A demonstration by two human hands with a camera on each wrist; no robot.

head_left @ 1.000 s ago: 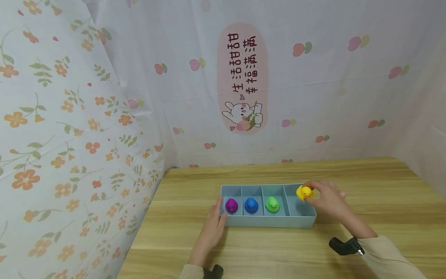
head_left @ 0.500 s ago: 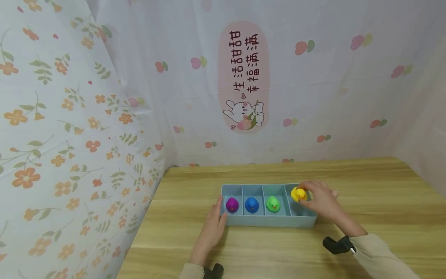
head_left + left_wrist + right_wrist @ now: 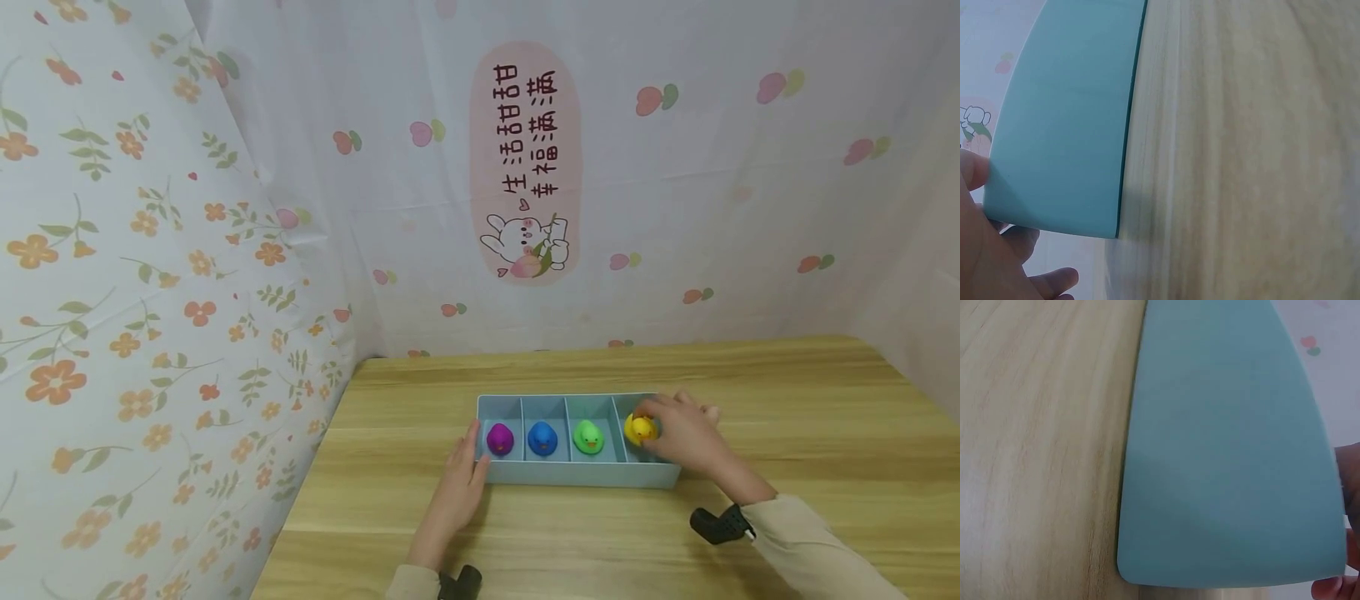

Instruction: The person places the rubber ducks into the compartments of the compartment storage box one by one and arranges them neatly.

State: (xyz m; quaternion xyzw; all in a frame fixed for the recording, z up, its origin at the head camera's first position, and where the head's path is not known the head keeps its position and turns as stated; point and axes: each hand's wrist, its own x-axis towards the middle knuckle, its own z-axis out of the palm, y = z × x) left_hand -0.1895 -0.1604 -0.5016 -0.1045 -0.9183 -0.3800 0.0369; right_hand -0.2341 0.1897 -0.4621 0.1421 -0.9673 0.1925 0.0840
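A pale blue tray [image 3: 581, 473] with four compartments in a row stands on the wooden table. My right hand [image 3: 684, 433] pinches a yellow rubber duck [image 3: 640, 429] low inside the right-end compartment, with the fingers covering its right side. My left hand [image 3: 455, 483] rests at the tray's left end, fingers straight along the end wall and thumb at the front corner. The other compartments, left to right, hold a purple duck [image 3: 499, 439], a blue duck [image 3: 542, 438] and a green duck [image 3: 588, 437]. Both wrist views mostly show the tray's front wall [image 3: 1063, 125].
The wooden table [image 3: 570, 542] reaches back to a printed white cloth [image 3: 420, 208] with a pink rabbit panel. Another flowered cloth [image 3: 150, 333] hangs along the left side. Dark wrist devices [image 3: 722, 525] sit near both beige sleeves.
My right hand has moved left and down, lowering the yellow rubber duck from the right rim into the right-end compartment. My left hand stays in place at the tray.
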